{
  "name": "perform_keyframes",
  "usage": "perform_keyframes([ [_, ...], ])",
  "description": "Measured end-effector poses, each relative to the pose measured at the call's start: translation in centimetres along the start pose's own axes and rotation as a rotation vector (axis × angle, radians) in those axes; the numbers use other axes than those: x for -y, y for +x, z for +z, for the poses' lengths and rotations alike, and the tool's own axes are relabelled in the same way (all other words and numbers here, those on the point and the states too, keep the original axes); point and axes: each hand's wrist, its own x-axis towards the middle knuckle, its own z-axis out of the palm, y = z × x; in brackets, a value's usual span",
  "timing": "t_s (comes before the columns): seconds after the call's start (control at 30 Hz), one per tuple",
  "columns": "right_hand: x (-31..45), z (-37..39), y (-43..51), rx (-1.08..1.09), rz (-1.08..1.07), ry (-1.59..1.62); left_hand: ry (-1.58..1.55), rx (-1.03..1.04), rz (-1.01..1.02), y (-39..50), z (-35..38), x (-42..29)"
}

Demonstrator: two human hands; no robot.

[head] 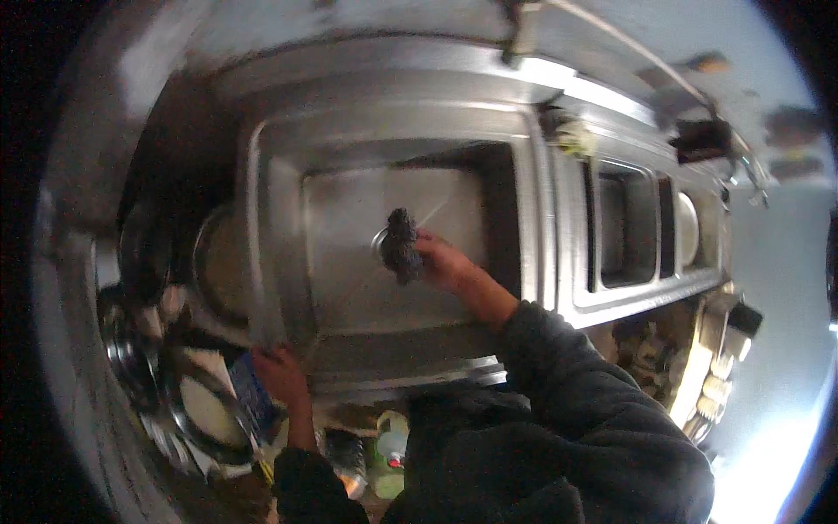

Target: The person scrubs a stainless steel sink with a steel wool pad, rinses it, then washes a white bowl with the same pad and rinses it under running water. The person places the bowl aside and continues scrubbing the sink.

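My right hand (448, 262) reaches into a stainless-steel sink basin (353, 295), its fingers closed on a dark, fuzzy scouring pad that looks like steel wool (400, 249). The pad is over the round drain (378, 241) and hides most of it; whether it touches the basin floor I cannot tell. At the basin's near left corner is my left hand (283, 374), by the rim and beside a blue packet or box (250, 393). Blur hides whether those fingers grip the rim or the blue thing.
Right of the basin is a steel counter with inset wells (625, 229). Pans (209, 409) crowd the lower left, beside a round vessel (222, 265). Below the near edge stand bottles (391, 449). A yellowish cloth or sponge (576, 137) is at the back, and a rail crosses the upper right.
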Motion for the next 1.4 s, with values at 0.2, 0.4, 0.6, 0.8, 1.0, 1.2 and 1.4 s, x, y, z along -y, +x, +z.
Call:
perform_keyframes([
  [0.2,15.9,-5.2,-17.0,0.144,-0.318,0.016,-0.322,0.079,-0.202,0.8,-3.3,-3.2],
  [0.4,28.5,-18.4,-28.1,-0.579,-0.643,-0.591,-0.013,0.092,-0.113,1.0,-2.0,-2.6],
  [0.6,26.9,-30.1,-29.9,-1.16,-0.335,-1.768,0.141,0.057,-0.034,0.3,3.4,4.1],
  [0.8,22.0,-31.6,-27.3,-0.945,-0.164,-1.872,0.462,-0.22,0.285,-0.1,3.1,3.4],
  [1.0,23.4,-33.8,-26.6,-1.007,-0.128,-1.776,0.299,-0.121,0.068,0.5,-1.3,-2.6],
  [1.2,22.9,-31.9,-27.5,-0.852,-0.074,-2.004,0.235,-0.202,0.181,0.4,-3.4,-4.9],
  [1.4,24.6,-33.1,-26.7,-0.894,-0.016,-1.741,0.299,-0.054,0.151,0.7,-1.7,-2.4],
])
